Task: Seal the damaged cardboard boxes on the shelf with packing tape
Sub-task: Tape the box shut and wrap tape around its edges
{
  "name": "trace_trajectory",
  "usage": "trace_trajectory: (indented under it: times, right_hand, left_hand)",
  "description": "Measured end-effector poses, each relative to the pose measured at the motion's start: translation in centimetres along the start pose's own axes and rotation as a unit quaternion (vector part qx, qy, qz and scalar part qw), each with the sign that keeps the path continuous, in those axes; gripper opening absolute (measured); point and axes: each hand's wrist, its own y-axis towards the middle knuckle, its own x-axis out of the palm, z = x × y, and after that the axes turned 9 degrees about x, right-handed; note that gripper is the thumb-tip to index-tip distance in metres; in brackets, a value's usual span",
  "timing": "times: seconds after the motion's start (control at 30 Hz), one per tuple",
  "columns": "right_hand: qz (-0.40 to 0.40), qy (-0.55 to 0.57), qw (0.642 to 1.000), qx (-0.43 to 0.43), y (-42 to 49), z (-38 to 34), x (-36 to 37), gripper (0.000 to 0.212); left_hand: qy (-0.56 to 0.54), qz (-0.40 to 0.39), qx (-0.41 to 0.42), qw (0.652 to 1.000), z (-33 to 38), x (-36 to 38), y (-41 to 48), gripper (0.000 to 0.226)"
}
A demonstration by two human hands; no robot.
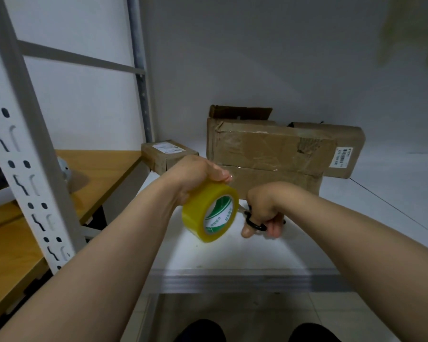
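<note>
Head camera: a roll of yellowish packing tape (209, 212) is gripped from above by the left hand (195, 174), its fingers curled over the roll's far rim. The roll is held on edge over the white shelf board (232, 255).

Just right of the roll, black-handled scissors (255, 224) are held by the right hand (265, 206), the thumb passed through one loop and the other fingers curled round the handle. The blades are pointed toward the roll and are mostly hidden.

Directly beyond both grips, a large cardboard box (265, 149) is seen lying on the shelf. Its top is creased, covered in wrinkled tape and torn near the right end, and a dark flap is raised at its back. A second box (344, 149) with a white label is set behind it, beyond and right of the scissors hand. A small labelled box (166, 156) is placed just beyond the tape hand, at the shelf's left edge.

Left of that hand, a perforated upright (22, 144) and a wooden tabletop (104, 174) are seen.
</note>
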Motion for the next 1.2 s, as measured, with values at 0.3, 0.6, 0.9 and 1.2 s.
trace_trajectory:
  times: [0.3, 0.6, 0.9, 1.2]
  right_hand:
    - [-0.074, 0.078, 0.994, -0.008, 0.4, 0.2, -1.4, 0.039]
    - [0.064, 0.429, 0.885, -0.171, -3.1, 1.4, -4.0, 0.040]
    - [0.151, 0.382, 0.894, -0.180, -3.0, -0.2, -3.7, 0.023]
    - [0.189, 0.396, 0.887, -0.144, -3.2, -0.4, -2.9, 0.018]
  left_hand:
    - [0.170, -0.183, 0.068, 0.966, 1.3, 0.8, -0.3, 0.011]
    - [0.014, -0.029, 0.055, 0.998, 1.3, 0.4, 0.6, 0.010]
    - [0.132, 0.034, 0.072, 0.988, 1.2, 2.2, -0.5, 0.012]
    - [0.281, 0.073, 0.097, 0.952, 1.5, 3.7, -0.9, 0.032]
